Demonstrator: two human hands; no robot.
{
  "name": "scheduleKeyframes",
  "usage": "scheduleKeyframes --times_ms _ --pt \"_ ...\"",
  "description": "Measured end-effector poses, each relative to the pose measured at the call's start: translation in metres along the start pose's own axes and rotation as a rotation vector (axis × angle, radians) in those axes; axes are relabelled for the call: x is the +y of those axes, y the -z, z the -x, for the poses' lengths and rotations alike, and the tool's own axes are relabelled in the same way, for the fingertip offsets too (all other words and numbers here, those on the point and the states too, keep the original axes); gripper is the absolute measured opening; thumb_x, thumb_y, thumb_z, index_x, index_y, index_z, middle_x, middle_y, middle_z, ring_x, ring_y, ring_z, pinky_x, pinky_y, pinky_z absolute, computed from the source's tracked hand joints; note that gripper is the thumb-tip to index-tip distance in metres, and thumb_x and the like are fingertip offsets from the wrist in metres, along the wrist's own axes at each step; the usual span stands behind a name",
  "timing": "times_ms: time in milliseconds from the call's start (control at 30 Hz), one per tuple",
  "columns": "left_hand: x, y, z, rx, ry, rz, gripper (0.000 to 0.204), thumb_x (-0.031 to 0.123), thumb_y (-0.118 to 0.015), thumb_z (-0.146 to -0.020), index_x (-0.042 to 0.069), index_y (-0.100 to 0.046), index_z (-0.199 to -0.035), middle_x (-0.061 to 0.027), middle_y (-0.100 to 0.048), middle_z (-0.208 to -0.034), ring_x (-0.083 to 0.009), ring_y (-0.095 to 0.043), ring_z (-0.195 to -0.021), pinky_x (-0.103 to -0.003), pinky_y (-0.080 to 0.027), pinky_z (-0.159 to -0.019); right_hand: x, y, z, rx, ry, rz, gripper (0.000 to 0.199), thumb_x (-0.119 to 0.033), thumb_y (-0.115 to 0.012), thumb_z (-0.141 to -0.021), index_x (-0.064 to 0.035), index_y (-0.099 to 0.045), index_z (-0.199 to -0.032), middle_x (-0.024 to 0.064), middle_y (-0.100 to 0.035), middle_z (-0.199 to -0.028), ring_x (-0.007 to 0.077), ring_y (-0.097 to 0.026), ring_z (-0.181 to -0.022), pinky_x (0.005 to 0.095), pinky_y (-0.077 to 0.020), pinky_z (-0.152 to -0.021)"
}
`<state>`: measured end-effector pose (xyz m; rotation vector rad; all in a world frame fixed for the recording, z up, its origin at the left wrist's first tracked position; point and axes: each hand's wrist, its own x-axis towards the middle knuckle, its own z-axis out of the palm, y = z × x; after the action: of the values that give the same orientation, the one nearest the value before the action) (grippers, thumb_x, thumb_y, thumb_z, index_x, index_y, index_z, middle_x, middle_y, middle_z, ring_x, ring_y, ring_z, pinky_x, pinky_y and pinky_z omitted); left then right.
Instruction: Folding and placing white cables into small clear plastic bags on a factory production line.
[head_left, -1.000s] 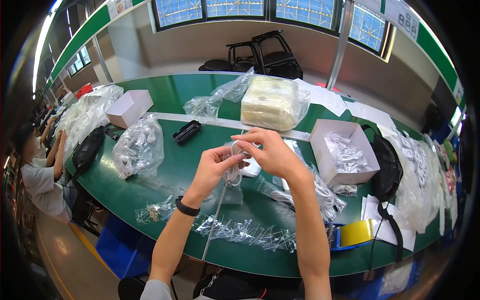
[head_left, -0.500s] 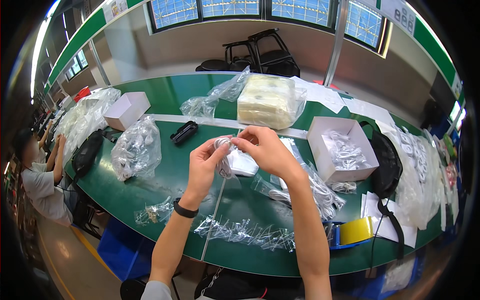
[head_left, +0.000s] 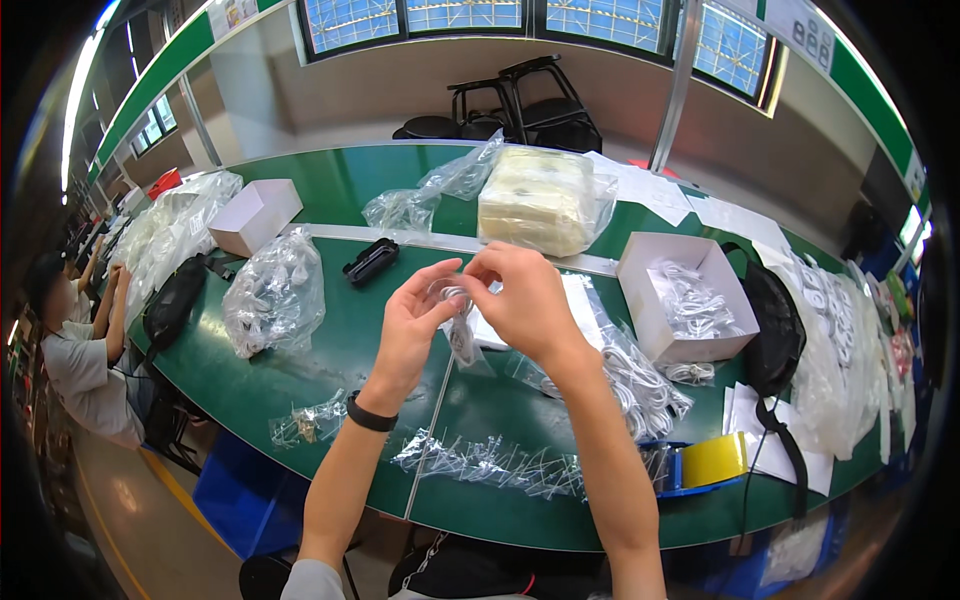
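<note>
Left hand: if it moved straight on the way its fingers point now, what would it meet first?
The left hand points up and right toward the right hand, so it would likely meet the small coiled cable in its clear bag held between them, then that hand's fingers.

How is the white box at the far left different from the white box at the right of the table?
The left white box is shut and lies beside bulging clear bags; the right white box is open and holds bagged white cables. The right one looks larger and sits closer to the hands. Both are plain white cardboard on the green table.
</note>
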<state>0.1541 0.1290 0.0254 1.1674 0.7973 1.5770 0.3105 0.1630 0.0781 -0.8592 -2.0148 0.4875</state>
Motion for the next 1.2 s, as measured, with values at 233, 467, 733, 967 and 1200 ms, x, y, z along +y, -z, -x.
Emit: scheduleKeyframes --times_ms 233,467,733,967,1200 --pt "-0.003 0.005 -0.002 0.003 -0.001 -0.081 0.025 0.013 -0.062 -0.094 -0.002 -0.064 -0.114 -0.0023 -0.066 -0.102 -0.0071 -0.058 -0.095 -0.024 -0.045 -0.086 -0.011 0.004 -0.002 0.064 0.124 -0.116 0.009 -0.007 -0.066 -0.08 0.0017 -0.066 -0.08 0.0115 -0.064 -0.078 0.0268 -0.063 -0.073 0.0343 -0.0485 -0.065" --pt "-0.009 0.008 0.001 -0.022 -0.009 -0.16 0.024 0.016 -0.059 -0.096 -0.002 -0.065 -0.11 -0.0009 -0.066 -0.097 -0.0056 -0.057 -0.089 -0.023 -0.044 -0.081 -0.017 0.003 -0.002 0.113 0.175 -0.1 0.007 -0.005 -0.066 -0.08 0.0022 -0.064 -0.08 0.0122 -0.062 -0.076 0.0273 -0.062 -0.071 0.034 -0.048 -0.065" --pt "0.012 -0.017 0.011 -0.099 -0.137 -0.089 0.028 0.01 -0.062 -0.093 -0.004 -0.061 -0.116 -0.0082 -0.069 -0.104 -0.0114 -0.063 -0.098 -0.023 -0.049 -0.084 -0.009 0.016 -0.006 0.183 -0.123 -0.427 0.014 -0.011 -0.066 -0.087 0.0027 -0.068 -0.091 0.0061 -0.069 -0.084 0.0117 -0.064 -0.077 0.0249 -0.051 -0.072" --pt "0.009 -0.017 0.011 0.013 -0.119 -0.206 0.018 0.003 -0.069 -0.087 -0.004 -0.068 -0.103 -0.006 -0.071 -0.096 -0.0082 -0.064 -0.084 -0.021 -0.051 -0.075 -0.001 0.028 -0.007 0.102 -0.16 -0.496 0.021 -0.014 -0.066 -0.089 0.0056 -0.068 -0.096 0.0074 -0.069 -0.086 0.011 -0.064 -0.08 0.0254 -0.0507 -0.071" --pt "0.0 -0.007 0.009 0.045 -0.119 -0.215 0.018 0.002 -0.069 -0.086 -0.005 -0.068 -0.103 -0.0058 -0.07 -0.095 -0.0094 -0.065 -0.084 -0.022 -0.051 -0.075 0.005 0.021 -0.002 -0.268 -0.106 -0.274 0.023 -0.015 -0.067 -0.087 0.0043 -0.069 -0.098 0.0114 -0.069 -0.092 0.0151 -0.063 -0.083 0.029 -0.0499 -0.077"
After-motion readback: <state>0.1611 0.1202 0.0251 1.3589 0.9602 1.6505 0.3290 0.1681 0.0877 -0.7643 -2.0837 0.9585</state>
